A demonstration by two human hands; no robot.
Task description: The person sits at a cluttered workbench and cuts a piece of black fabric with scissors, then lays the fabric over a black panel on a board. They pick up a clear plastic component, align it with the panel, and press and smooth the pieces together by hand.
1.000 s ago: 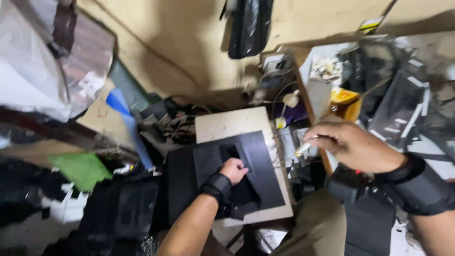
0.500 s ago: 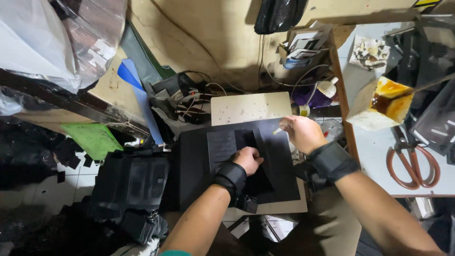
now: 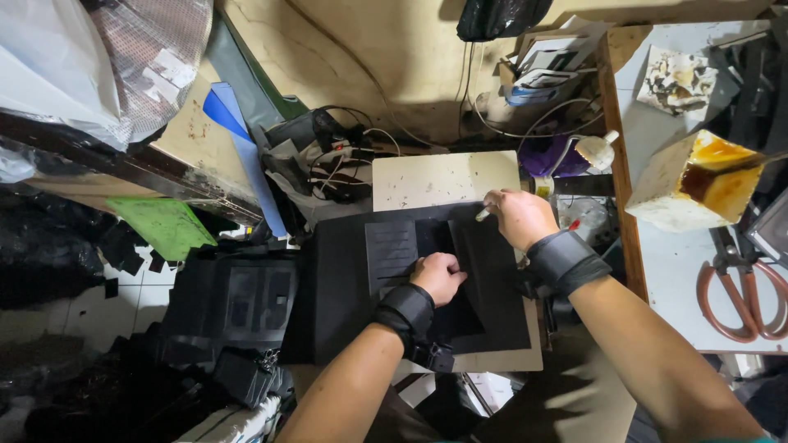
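Red-handled scissors (image 3: 743, 299) lie on the white counter (image 3: 657, 254) at right, near a stained open carton (image 3: 698, 180). A green sheet (image 3: 164, 226) and blue board (image 3: 242, 156) rest at left; tangled cables (image 3: 336, 156) sit behind.

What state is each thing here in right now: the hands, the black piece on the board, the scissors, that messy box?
Left hand: fist pressed down on the black sheet.
Right hand: closed around a small pale stick at the sheet's far edge.
Black sheet: lying flat on the pale board, a ribbed panel on top.
Pale board: flat, far part bare.
Scissors: lying on the side table.
Pale box: open, stained brown inside.
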